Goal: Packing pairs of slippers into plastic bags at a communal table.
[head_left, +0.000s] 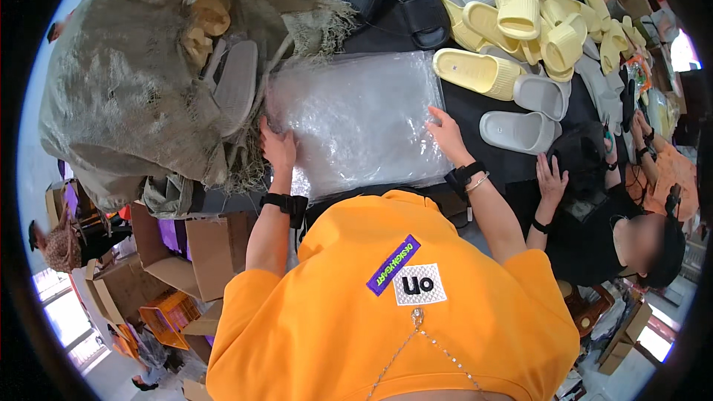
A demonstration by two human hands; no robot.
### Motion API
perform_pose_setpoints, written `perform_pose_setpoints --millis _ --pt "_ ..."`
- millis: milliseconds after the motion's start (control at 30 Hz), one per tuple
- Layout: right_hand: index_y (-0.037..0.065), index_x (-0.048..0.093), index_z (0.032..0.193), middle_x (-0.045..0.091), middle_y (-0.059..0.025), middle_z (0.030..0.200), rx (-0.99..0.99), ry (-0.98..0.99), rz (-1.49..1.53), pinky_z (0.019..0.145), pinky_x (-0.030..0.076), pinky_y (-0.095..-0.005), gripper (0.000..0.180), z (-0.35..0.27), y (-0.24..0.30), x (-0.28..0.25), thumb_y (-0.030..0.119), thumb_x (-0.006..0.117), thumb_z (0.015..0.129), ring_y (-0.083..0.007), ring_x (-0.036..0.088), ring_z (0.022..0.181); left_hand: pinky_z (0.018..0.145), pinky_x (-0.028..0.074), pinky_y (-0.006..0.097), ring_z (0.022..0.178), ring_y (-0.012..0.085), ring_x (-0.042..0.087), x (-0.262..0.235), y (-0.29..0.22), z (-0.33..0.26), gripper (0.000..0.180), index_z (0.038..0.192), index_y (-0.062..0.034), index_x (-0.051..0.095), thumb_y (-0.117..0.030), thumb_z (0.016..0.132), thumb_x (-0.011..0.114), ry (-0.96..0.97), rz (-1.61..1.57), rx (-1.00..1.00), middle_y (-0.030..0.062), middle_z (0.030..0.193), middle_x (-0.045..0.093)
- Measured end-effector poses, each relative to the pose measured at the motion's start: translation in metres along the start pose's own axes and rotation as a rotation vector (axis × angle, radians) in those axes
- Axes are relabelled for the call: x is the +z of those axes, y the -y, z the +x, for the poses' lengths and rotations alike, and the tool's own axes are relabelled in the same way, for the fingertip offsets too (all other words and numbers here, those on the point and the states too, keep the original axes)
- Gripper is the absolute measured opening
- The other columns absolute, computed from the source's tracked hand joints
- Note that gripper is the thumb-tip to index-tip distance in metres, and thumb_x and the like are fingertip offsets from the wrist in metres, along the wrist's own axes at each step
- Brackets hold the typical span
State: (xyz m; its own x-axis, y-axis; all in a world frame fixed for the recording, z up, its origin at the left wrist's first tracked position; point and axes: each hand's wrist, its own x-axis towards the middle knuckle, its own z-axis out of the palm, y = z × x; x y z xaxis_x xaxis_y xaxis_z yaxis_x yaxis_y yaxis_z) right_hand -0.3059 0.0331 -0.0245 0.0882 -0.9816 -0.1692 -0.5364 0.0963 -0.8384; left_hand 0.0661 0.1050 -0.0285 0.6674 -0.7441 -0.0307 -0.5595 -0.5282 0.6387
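A flat stack of clear plastic bags [356, 119] lies on the dark tabletop in front of me. My left hand [278, 147] is at its left edge, fingers apart and touching the plastic. At the right edge rests my right hand [448, 136], with fingers stretched out and their tips on the plastic. Neither hand is closed around anything that I can see. Close to my left hand stands a large greyish woven sack [141, 82], its mouth showing a grey slide sandal [236, 89] and some yellow ones [211, 11].
Yellow slide sandals [475, 73] and grey slide sandals [518, 132] pile up at the right. Black sandals [422, 7] lie at the far edge. A co-worker in black [587, 241] handles a black bag [578, 156] at my right. Cardboard boxes [215, 249] stand at lower left.
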Motion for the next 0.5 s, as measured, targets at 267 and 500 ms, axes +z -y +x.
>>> perform_pose_setpoints --millis 267,500 --pt "0.000 0.050 0.117 0.051 -0.0194 0.117 0.082 -0.049 -0.067 0.092 0.038 -0.0369 0.048 0.004 0.008 -0.003 0.017 0.063 0.073 -0.0338 0.049 0.106 0.086 0.037 0.049 0.103 0.0406 0.047 0.005 0.005 -0.011 0.071 0.133 -0.0103 0.028 -0.017 0.071 0.063 0.077 0.073 0.086 0.0207 0.117 0.048" --pt "0.001 0.045 0.122 0.046 -0.0212 0.121 0.034 -0.010 -0.290 0.093 0.037 -0.0376 0.054 -0.008 0.008 -0.009 0.019 0.062 0.074 -0.0357 0.046 0.108 0.088 0.040 0.038 0.101 0.0348 0.053 -0.005 0.011 -0.003 0.061 0.127 -0.0075 0.039 -0.011 0.070 0.062 0.159 -0.267 -0.009 0.0180 0.113 0.053"
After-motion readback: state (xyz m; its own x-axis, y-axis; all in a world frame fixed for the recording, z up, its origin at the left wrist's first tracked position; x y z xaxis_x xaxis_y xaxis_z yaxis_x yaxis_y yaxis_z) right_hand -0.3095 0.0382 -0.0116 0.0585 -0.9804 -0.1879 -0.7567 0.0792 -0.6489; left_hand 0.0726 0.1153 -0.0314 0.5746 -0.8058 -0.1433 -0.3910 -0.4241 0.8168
